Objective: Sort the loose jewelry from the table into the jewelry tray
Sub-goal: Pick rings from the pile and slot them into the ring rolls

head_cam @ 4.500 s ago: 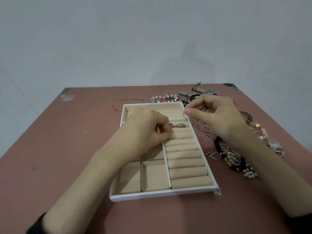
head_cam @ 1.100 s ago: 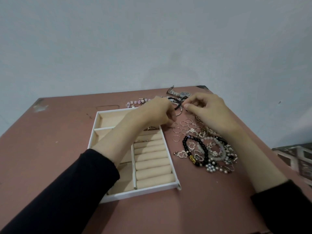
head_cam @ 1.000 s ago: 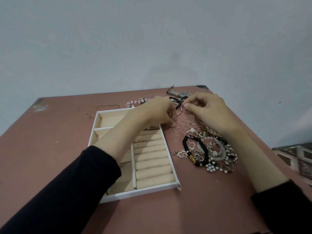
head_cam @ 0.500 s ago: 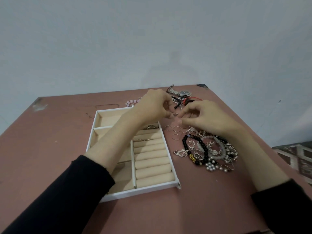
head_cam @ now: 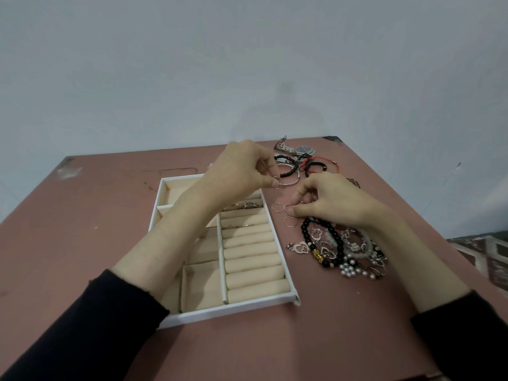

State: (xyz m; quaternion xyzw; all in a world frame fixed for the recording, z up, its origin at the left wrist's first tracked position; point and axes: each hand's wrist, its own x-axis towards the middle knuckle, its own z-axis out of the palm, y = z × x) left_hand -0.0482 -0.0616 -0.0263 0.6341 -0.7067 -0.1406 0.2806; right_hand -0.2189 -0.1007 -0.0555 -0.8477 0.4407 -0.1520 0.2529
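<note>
Pinching thin ring (head_cam: 277, 185), left grip (head_cam: 242, 171) beside tray (head_cam: 233, 309), right grip (head_cam: 332, 202) curled over loose rings (head_cam: 278, 207), hold unclear.

1. The white rectangular jewelry tray with padded lining (head_cam: 292, 297) lies on the reddish-brown flat table (head_cam: 82, 243), left of the loose pieces.
2. Inside it, the padded ring rolls (head_cam: 253, 259) fill the right column. Open compartments lie to their left and across the far end.
3. A few small metal rings (head_cam: 248, 205) sit in the farthest rolls.
4. The left hand (head_cam: 242, 169) hangs above the tray's far right corner, pinching a thin wire ring (head_cam: 277, 183).
5. The right hand (head_cam: 332, 202) is just right of the tray, its fingertips among the loose thin wire hoops (head_cam: 278, 207). Whether it holds one is unclear.
6. The black round-bead bracelet (head_cam: 334, 237) lies in front of that hand, in a tangled heap of silver charms (head_cam: 357, 259).
7. Behind the hands lie the dark and red cord bracelets (head_cam: 316, 165), and behind those the steel-link wristwatch (head_cam: 302, 151).
</note>
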